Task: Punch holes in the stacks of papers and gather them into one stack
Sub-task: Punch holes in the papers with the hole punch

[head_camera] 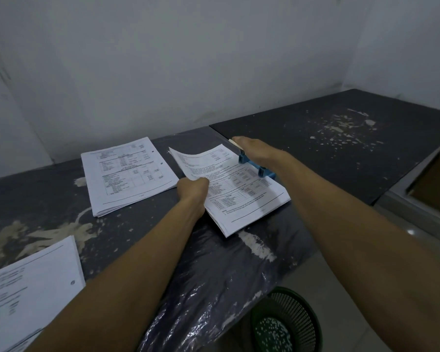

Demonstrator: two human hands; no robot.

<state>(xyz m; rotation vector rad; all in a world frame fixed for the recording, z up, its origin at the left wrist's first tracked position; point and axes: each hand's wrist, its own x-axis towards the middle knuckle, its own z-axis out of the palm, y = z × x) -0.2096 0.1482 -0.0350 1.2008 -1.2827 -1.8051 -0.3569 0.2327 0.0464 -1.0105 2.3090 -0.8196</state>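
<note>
- Where the dark desk (61, 194) meets the white wall, its far edge runs up to the right; the near edge, wrapped in clear plastic, drops to a tiled floor with a green mesh basket (287, 323) below. A second, raised dark slab fills the right side, bare but for pale flecks.
- Cut off at the lower left corner, a stack of printed sheets (28, 288) shows only its upper right part, one punched hole near its right edge.
- Lying flat toward the wall, a punched stack (127, 174) has its long axis running toward the near left, holes along its right edge.
- Between the hands, the stack being punched (239, 191) lies skewed, long axis toward the near right, its right edge inside the blue hole punch (255, 166).
- Left hand (192, 188) pinches that stack's left edge, lifting the far corner.
- Right hand (254, 148) presses flat on the punch lever, hiding most of it; fingers probably extended, though hard to make out.
</note>
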